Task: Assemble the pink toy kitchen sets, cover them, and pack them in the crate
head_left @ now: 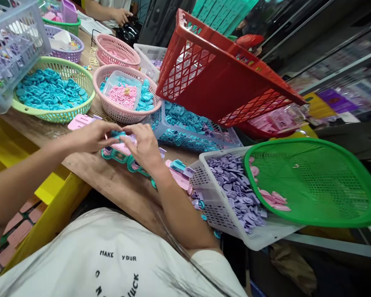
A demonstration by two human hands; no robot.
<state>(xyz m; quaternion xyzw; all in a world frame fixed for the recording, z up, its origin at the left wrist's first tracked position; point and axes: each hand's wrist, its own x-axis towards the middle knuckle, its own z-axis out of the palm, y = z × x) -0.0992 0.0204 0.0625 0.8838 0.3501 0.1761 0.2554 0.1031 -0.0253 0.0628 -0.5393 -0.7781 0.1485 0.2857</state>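
Note:
My left hand (91, 136) and my right hand (144, 146) meet over the wooden table (99, 169). Between their fingertips is a small teal plastic piece (117, 134), partly covered by the fingers. Right below lies a row of pink and teal plastic toy parts (119, 155), some hidden by my right hand and forearm. A pink plastic piece (79, 121) rests beyond my left hand. Near my right forearm lies another pink part with teal and purple pieces (179, 175) on it.
A green basket (88, 105) and a pink basket (128, 115) of teal parts stand behind my hands. At right, a white crate (222, 218) holds purple parts, with a green basket (312, 181) on it. A red crate (204, 78) tilts above. Another person's hand (122, 16) shows far back.

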